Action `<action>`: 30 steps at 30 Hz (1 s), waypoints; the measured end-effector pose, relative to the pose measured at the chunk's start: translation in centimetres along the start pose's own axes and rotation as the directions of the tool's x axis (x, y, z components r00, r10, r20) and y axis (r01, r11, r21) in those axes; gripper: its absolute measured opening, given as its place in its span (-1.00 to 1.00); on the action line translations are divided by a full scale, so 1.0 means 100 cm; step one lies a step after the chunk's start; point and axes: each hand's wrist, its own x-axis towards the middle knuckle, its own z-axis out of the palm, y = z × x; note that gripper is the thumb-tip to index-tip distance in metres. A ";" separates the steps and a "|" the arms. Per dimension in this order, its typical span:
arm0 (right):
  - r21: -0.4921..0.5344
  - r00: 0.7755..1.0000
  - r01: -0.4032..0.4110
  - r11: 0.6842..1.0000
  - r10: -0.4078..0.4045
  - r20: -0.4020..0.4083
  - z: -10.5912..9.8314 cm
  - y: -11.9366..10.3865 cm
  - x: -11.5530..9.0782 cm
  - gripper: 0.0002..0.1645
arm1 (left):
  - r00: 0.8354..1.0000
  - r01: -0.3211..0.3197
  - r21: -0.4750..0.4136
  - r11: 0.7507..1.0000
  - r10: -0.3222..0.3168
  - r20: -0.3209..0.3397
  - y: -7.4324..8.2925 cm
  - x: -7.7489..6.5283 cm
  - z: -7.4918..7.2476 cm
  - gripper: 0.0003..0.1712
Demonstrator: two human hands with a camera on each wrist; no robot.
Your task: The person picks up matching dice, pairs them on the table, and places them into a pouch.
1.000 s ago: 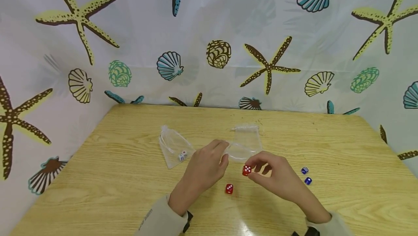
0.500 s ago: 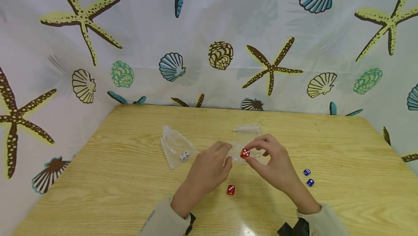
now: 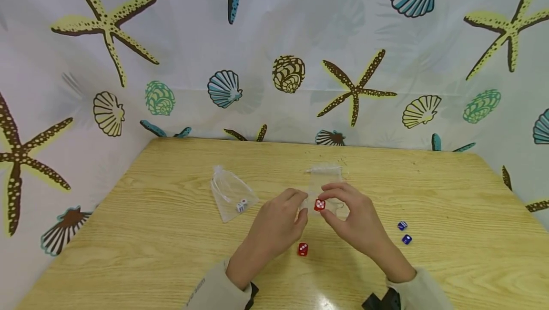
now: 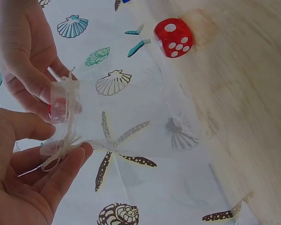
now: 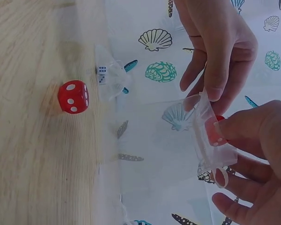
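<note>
My left hand (image 3: 276,222) pinches the gathered edge of a sheer drawstring bag (image 3: 327,175). The fingertips of my right hand (image 3: 360,217) grip a red die (image 3: 319,204) right at the bag's mouth. Both wrist views show this die through the thin mesh, (image 5: 214,132) partly covered by the right thumb in the right one. Ribbon loops (image 4: 51,163) hang by the left fingertips. Below the hands, another red die (image 3: 302,249) lies on the wooden table.
To the left, a second sheer bag (image 3: 229,187) lies with two white dice (image 3: 241,206) inside. Two blue dice (image 3: 404,232) rest right of my right hand. A cloth (image 3: 257,62) printed with shells and starfish rises behind the table (image 3: 128,243).
My right hand has carried its red die up and leftward to the bag's mouth, close to the left hand. The left hand has shifted slightly right. The other dice stay put.
</note>
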 end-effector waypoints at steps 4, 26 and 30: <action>-0.032 1.000 0.012 0.999 -0.012 -0.006 -0.001 0.001 0.000 -0.75 | 1.000 -0.008 -0.008 1.000 0.008 -0.009 0.001 0.000 0.000 -0.75; -0.036 1.000 -0.010 0.999 0.010 0.016 -0.004 0.000 0.001 -0.67 | 1.000 0.003 0.058 0.998 -0.003 0.001 0.000 0.001 0.000 -0.70; -0.033 1.000 -0.004 0.999 0.005 0.015 -0.004 0.000 0.001 -0.67 | 1.000 0.003 0.064 0.998 -0.004 0.004 -0.001 0.001 0.002 -0.70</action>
